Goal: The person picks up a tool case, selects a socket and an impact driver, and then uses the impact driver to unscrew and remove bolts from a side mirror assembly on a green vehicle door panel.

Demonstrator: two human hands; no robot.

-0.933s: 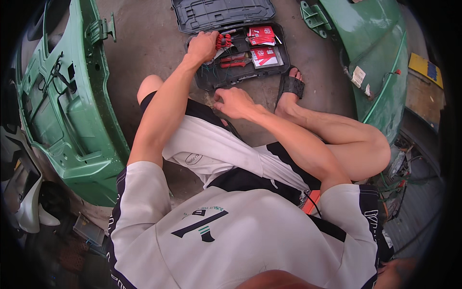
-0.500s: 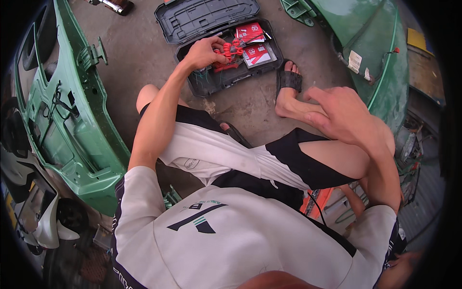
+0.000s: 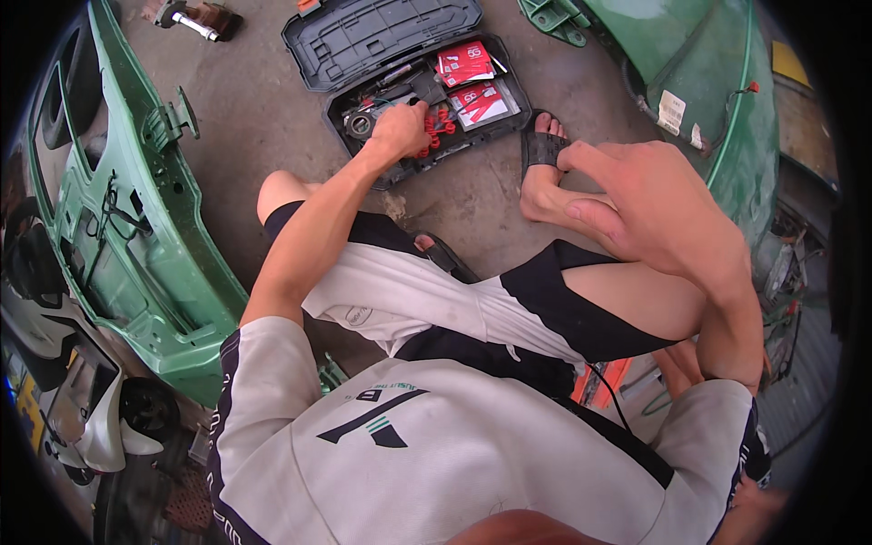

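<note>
A black toolbox [image 3: 427, 171] lies open on the floor ahead of me, its lid tipped back. My left hand [image 3: 400, 133] reaches into its left half with curled fingers. Against those fingertips lies a tangle of red looped pieces [image 3: 441, 130]; the fingers hide what they grip. A round metal part [image 3: 361, 124] sits in the box just left of this hand. Red-and-white packets [image 3: 466, 64] fill the right side. My right hand [image 3: 640, 186] hangs over my lower leg near the sandalled foot [image 3: 545, 150], thumb and index finger apart, with nothing in it.
A green car door shell [image 3: 150, 236] stands along the left. At the right is another green body panel [image 3: 699, 82] with wiring and a white label. A metal part with a bright shaft [image 3: 195, 24] lies at the far left. An orange object [image 3: 604, 381] sits beside my thigh.
My left hand has moved right and nearer to me within the toolbox. The red looped pieces have shifted lower, and the round metal part now shows. My right hand has barely moved.
</note>
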